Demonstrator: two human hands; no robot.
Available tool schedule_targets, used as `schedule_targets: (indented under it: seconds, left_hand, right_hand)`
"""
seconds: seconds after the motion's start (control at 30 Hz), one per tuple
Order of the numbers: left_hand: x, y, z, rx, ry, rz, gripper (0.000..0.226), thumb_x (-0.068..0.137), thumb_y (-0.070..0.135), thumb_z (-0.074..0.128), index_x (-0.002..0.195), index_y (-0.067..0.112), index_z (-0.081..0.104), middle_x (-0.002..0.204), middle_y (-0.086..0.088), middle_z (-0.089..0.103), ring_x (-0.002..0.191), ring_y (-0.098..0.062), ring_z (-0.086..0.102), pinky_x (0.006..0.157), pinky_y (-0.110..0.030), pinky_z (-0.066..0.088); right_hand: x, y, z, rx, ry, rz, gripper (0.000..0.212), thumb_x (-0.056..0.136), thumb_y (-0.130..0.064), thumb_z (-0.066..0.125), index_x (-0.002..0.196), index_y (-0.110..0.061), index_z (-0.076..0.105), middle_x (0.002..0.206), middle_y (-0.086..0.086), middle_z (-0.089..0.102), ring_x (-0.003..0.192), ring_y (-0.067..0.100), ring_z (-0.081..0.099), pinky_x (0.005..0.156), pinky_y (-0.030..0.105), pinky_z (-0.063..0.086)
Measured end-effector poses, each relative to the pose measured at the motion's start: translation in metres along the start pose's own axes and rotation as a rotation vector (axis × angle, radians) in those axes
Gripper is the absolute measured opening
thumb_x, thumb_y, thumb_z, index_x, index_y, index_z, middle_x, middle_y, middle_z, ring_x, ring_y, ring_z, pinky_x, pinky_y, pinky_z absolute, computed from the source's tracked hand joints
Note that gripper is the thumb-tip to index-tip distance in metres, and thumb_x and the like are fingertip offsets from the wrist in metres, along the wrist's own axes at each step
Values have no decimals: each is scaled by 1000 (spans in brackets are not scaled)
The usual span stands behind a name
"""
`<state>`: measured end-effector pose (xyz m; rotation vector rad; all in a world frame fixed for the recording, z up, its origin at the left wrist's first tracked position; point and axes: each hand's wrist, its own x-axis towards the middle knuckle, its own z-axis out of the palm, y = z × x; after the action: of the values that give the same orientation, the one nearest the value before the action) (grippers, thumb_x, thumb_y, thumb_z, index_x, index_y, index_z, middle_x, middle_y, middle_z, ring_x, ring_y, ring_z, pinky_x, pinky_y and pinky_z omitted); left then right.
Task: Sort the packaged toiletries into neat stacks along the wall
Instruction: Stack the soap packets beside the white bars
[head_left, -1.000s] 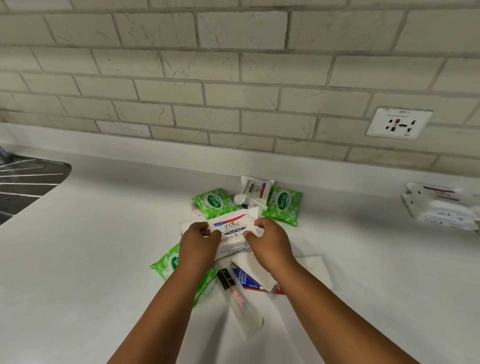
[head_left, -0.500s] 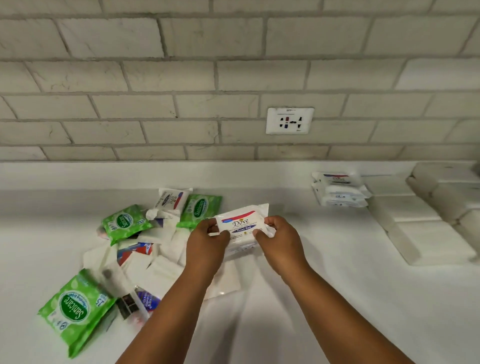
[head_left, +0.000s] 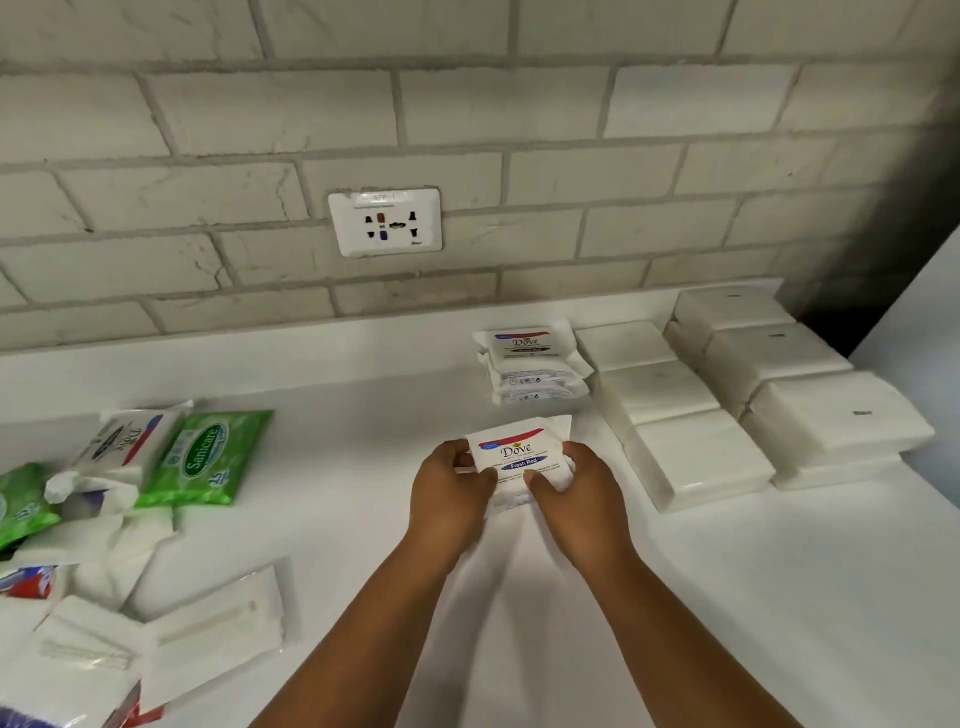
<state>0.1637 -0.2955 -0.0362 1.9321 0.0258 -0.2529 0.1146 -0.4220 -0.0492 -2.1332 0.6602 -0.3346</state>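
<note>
Dove pack (head_left: 519, 457), pinched at its ends by left hand (head_left: 451, 491) and right hand (head_left: 582, 493), hovers above the worktop (head_left: 363, 493) just near of the Dove stack (head_left: 532, 366) by the wall, so squaring it on top looks next.

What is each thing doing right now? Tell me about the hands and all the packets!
Left hand: grips the held Dove packet's left end.
Right hand: grips its right end.
Held Dove packet: sealed, label up, above the counter.
Dove stack: neatly piled by the wall.
Plain white packs: lined in rows, stacked.
Green Sanicare packet: lying flat in the unsorted pile.
Wall socket: nothing plugged in.
</note>
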Motion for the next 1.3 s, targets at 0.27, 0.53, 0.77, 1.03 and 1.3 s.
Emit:
schedule_targets:
  seconds: [0.27,0.53,0.77,1.03,1.3]
  left_hand:
    - [27,11,34,-26,0,9,29,84,14,67,104,28,52,95,10,62,91,-14,67,83,-31,56]
    - [43,11,41,-16,10,27,35,84,20,67,118,20,59,102,6,66,88,-10,65,89,-33,54]
    - [50,13,44,-7,7,50,30,87,19,64,117,17,59,104,2,68,89,-12,66,89,-34,54]
    - [49,18,40,132,-38,80,33,93,26,58,123,13,58,116,-3,67,100,-18,63,84,-26,48]
    - [26,10,-17,172,27,84,46,94,37,55,132,11,52,127,-4,60,111,-20,58,87,-21,38]
  right_hand:
    - [29,19,-3,-465,282,-267,49,77,-37,71,119,-13,62,112,10,61,108,32,52,95,41,42]
    - [42,23,13,-414,246,-476,40,90,-33,43,101,-9,72,104,11,68,101,33,61,91,40,52]
    - [50,22,14,-418,228,-446,46,88,-36,36,101,-10,72,103,10,68,101,31,61,91,38,50]
    - [50,20,14,-483,194,-446,20,84,-20,65,101,-9,69,101,11,66,97,32,60,86,40,52]
    - [32,-14,18,-510,201,-481,36,85,-28,67,116,-9,65,118,13,62,115,36,53,95,45,48]
